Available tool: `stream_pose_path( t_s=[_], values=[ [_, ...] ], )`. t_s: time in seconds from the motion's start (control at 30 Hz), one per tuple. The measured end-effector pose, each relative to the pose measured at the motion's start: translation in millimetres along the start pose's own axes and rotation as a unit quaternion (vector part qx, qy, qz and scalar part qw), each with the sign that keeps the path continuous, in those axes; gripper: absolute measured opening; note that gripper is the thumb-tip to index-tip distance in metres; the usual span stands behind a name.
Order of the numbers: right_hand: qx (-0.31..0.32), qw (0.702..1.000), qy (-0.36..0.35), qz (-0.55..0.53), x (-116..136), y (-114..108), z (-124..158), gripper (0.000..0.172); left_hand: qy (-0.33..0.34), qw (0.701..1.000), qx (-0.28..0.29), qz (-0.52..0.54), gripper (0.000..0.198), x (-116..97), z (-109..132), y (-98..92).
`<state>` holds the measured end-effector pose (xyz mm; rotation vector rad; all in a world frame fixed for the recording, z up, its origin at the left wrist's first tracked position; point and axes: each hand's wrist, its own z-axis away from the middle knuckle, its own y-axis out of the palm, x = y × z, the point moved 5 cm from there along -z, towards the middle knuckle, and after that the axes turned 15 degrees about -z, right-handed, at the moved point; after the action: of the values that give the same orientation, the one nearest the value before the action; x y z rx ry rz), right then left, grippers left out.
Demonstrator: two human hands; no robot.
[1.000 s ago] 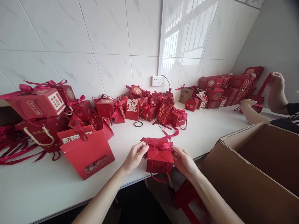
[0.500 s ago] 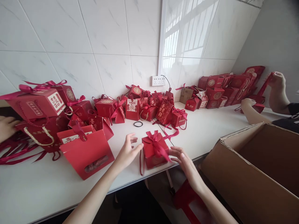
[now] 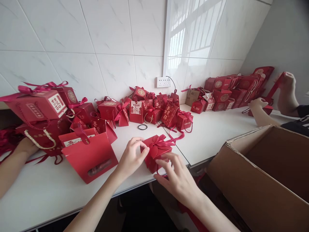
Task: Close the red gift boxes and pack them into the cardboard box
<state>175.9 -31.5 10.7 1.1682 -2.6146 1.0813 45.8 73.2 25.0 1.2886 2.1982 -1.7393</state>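
A red gift box [image 3: 151, 161] with a bow of dark pink ribbon [image 3: 159, 143] on top sits near the table's front edge, turned at an angle. My left hand [image 3: 132, 154] is at its left side, thumb and forefinger closed on the upper left edge. At the front right of the box is my right hand [image 3: 180, 177], with its fingers apart and curved. Its forefinger reaches the box front, and its thumb is lower, by a red cord. A loose ribbon tail trails behind the box.
Red gift boxes [image 3: 136, 112] crowd along the tiled wall. A larger red box with a window [image 3: 89, 158] stands left, beside another person's arm [image 3: 18, 158]. An open cardboard carton [image 3: 253, 174] is at right; beyond it another person's hand [image 3: 287, 83] holds up red material. A black ring [image 3: 142, 127] lies on the table.
The gift box has turned and shifted slightly left. My right hand has moved left and down across its front. The other person's arm at left has reached farther in behind the boxes.
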Motion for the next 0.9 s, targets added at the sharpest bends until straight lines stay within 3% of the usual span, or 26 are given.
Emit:
stream_pose_path(
  t_s=[0.1,0.2,0.37,0.47,0.57,0.67,0.8,0.9],
  values=[
    [0.03,0.994,-0.084,0.06,6.1,22.1,-17.0,0.03,0.022,0.999,0.033,0.025,0.027,-1.1,-1.1,2.6],
    [0.017,0.994,-0.093,0.048,-0.9,33.7,-26.7,0.024,0.025,0.999,0.032,0.035,0.025,4.2,-1.1,3.6],
    [-0.065,0.992,-0.075,-0.077,-13.2,18.3,-20.9,0.017,0.054,0.998,0.017,0.022,0.008,16.6,-1.3,8.4],
    [-0.084,0.987,-0.069,-0.122,-13.6,4.3,-14.6,0.017,0.095,0.995,0.016,0.017,0.029,17.9,-7.4,12.0],
    [-0.075,0.984,-0.096,-0.13,-8.0,-2.1,-9.4,0.013,0.105,0.994,0.03,-0.006,0.037,10.1,-15.0,12.4],
    [-0.063,0.984,-0.117,-0.118,-3.6,-1.6,-4.7,0.014,0.086,0.994,0.063,-0.025,0.03,-7.0,-18.8,8.6],
    [-0.057,0.985,-0.117,-0.115,-1.1,-0.8,-0.3,0.015,0.074,0.991,0.11,0.02,0.038,-29.2,-21.9,4.9],
    [-0.048,0.983,-0.119,-0.129,0.6,-2.0,1.6,0.015,0.078,0.987,0.135,0.046,0.03,-34.7,-26.6,9.4]
  ],
)
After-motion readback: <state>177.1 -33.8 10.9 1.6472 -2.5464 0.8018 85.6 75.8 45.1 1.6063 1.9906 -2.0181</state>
